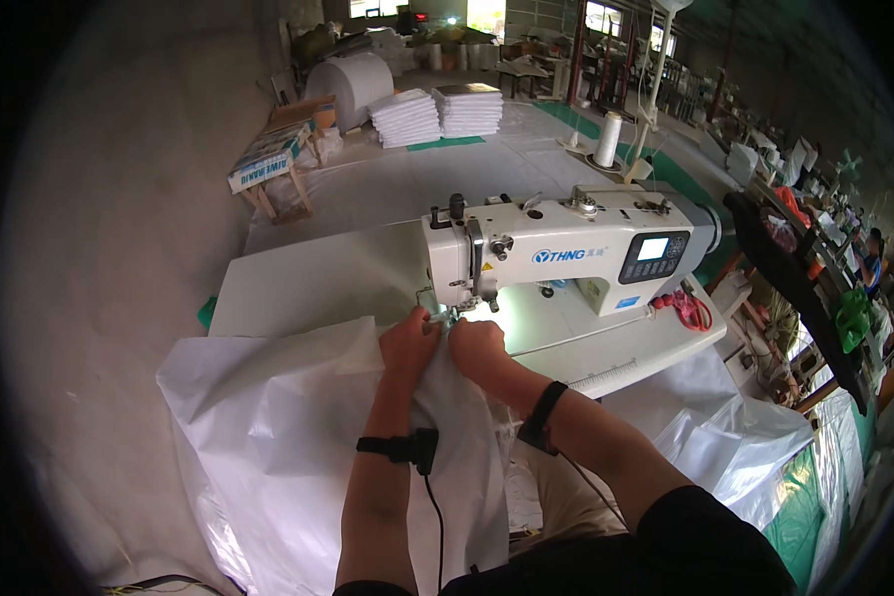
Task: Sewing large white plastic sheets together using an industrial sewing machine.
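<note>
White sewing machine (566,243) as landmark; all places taken from it.

Work in hand: a large white sheet (268,397), slick and plastic-looking. It spreads over the near-left side of the machine, drapes down toward the person, and runs up to a narrow gathered part just in front of the needle end. The machine's lamp lights the bed there.

Left hand (410,345): just in front of the needle end, on its left; fingers narrow, apparently pinched on the sheet close to the presser foot. Right hand (477,350): beside it, also in front of the needle end; fingers curled in tight, fingertips hidden, so cannot tell what they grip.

Step, as I judge it: lining up the sheet's edge at the foot, at or near the start of a seam. Whether the needle is down in the material: too small to tell.

Next move seems to call for both hands guiding the edge straight under the foot, fingers clear of the needle, with slack enough that the hanging part doesn't drag.

Also noted: red-handled scissors (695,311) near the machine's right end; thread cone (609,139) beyond it.
</note>
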### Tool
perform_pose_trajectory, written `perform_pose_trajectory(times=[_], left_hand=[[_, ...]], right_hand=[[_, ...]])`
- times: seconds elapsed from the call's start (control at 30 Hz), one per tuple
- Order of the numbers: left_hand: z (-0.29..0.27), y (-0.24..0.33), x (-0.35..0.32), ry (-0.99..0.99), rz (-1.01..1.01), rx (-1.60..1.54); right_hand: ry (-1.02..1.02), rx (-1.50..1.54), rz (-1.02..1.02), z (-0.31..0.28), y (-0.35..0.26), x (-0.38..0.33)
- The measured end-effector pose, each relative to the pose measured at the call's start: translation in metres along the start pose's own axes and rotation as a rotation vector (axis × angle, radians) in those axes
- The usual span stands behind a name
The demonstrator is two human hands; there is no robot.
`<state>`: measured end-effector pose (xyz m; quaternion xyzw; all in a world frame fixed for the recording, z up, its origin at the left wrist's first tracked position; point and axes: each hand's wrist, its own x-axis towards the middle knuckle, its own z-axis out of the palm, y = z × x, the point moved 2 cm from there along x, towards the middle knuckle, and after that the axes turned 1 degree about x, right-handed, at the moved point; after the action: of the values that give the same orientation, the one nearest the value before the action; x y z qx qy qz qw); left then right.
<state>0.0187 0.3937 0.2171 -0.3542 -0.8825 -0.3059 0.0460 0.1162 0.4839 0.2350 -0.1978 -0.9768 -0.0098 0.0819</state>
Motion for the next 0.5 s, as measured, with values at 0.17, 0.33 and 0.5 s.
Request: perform_pose_trajectory(times=[0.17,0.33,0.5], left_hand=[[0.0,0.002,-0.006,0.107,0.19,0.071],[0.002,0.004,-0.007,0.09,0.179,0.14],[0.004,0.0,-0.005,0.132,0.159,0.117]], right_hand=[[-0.048,0.098,-0.009,-0.001,0.005,-0.007],[0.183,0.052,0.031,0.011,-0.002,-0.01],[0.117,0.118,0.09,0.007,0.003,-0.015]])
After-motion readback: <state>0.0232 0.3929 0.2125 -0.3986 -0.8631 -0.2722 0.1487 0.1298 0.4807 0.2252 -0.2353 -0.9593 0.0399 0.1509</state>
